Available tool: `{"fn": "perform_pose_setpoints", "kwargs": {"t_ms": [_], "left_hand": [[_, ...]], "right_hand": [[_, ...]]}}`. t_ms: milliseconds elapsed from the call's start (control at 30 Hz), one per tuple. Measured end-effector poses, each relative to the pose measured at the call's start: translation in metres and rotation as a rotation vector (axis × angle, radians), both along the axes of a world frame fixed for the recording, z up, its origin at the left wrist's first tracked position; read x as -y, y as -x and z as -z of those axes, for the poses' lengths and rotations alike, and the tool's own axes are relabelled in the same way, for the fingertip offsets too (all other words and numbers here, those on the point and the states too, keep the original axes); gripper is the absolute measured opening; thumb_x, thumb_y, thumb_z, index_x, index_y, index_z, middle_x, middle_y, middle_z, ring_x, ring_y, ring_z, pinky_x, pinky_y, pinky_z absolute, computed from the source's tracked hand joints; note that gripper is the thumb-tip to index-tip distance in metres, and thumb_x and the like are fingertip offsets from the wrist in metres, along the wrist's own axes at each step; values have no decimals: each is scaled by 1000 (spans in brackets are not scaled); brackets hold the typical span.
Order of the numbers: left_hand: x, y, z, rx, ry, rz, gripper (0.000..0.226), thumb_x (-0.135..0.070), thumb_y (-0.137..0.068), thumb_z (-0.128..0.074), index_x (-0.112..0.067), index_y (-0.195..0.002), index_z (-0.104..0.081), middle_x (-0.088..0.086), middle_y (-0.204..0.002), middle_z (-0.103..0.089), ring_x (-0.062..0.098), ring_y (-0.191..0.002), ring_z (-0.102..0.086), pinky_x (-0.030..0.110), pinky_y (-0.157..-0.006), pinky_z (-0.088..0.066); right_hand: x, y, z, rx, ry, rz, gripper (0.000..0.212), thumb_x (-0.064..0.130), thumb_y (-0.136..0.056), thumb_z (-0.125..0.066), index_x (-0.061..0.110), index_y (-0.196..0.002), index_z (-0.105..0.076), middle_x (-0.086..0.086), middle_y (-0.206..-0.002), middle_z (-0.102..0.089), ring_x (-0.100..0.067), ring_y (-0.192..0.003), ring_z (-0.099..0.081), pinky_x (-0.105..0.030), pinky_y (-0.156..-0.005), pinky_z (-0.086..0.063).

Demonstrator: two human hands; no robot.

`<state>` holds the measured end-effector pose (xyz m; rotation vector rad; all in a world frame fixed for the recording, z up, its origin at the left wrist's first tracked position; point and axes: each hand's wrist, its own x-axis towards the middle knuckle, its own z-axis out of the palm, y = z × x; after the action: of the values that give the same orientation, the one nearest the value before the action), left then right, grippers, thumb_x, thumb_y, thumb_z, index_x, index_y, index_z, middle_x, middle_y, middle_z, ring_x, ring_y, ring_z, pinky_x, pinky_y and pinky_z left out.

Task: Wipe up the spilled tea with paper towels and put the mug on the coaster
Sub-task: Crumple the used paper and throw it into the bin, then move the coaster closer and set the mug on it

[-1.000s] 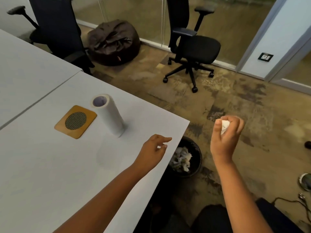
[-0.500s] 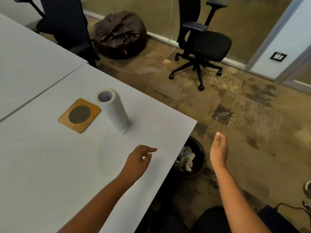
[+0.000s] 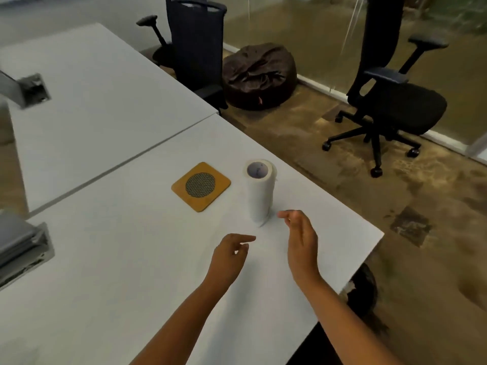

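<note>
- We see the coaster [image 3: 200, 186] flat on the white bench [image 3: 110, 259], just left of the upright paper towel roll [image 3: 258, 192], nothing on it.
- Left hand [image 3: 228, 259] hovers below the roll, fingers loosely curled, holding nothing.
- Right hand [image 3: 300, 239] near the roll's base, fingers relaxed, holding nothing.
- Bin [image 3: 365, 291] right of the roll, under the bench edge.

Right hand [image 3: 300, 241] no longer holds the crumpled paper wad; it is now empty, fingers loosely extended, moved from over the floor to above the table [image 3: 131, 259], near the base of the paper towel roll [image 3: 259, 196]. Left hand [image 3: 229, 256] sits closer to the right. Camera view swung left.
</note>
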<state>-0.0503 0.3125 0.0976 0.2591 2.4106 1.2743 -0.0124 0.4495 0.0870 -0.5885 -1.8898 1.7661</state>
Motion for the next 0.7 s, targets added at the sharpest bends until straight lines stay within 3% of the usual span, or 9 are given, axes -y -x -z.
{"fn": "perform_pose_setpoints", "kwargs": {"t_ms": [100,200,333,500,700], "left_hand": [[21,15,-1,24,-28,-99,30,-8,-92,-41,-21,-106,-65,2,-117,-59,14,-103,-58,24,-91,-46],[40,33,0,60,-53,-202,28,-12,-92,-43,-24,-105,-64,1,-119,-58,15,-106,-56,34,-98,-47],[61,60,8,90,-119,-373,30,-13,-90,-48,-24,-117,-57,0,-130,-52,14,-107,-54,29,-95,-45],[74,95,22,283,-330,-602,48,-16,-90,-51,-20,-136,-37,3,-144,-39,23,-128,-42,39,-104,-37],[76,133,51,388,-387,-660,63,-14,-88,-49,-18,-144,-19,5,-152,-24,24,-137,-29,39,-108,-28]], "right_hand": [[34,31,-1,-8,-3,-117,17,17,-96,-44,24,-92,-58,7,-102,-62,-3,-100,-58,-4,-87,-43],[59,64,2,1,-44,-206,20,12,-96,-41,21,-93,-59,13,-95,-61,5,-94,-59,1,-78,-41],[82,113,14,40,-118,-265,25,18,-98,-38,10,-104,-61,4,-103,-62,-4,-95,-57,3,-79,-39],[98,166,30,108,-271,-263,29,21,-98,-39,8,-110,-62,-5,-113,-62,-9,-101,-54,6,-75,-37],[100,214,66,311,-716,-410,31,13,-96,-42,13,-125,-51,-8,-130,-49,-22,-122,-45,-33,-91,-48]]}}
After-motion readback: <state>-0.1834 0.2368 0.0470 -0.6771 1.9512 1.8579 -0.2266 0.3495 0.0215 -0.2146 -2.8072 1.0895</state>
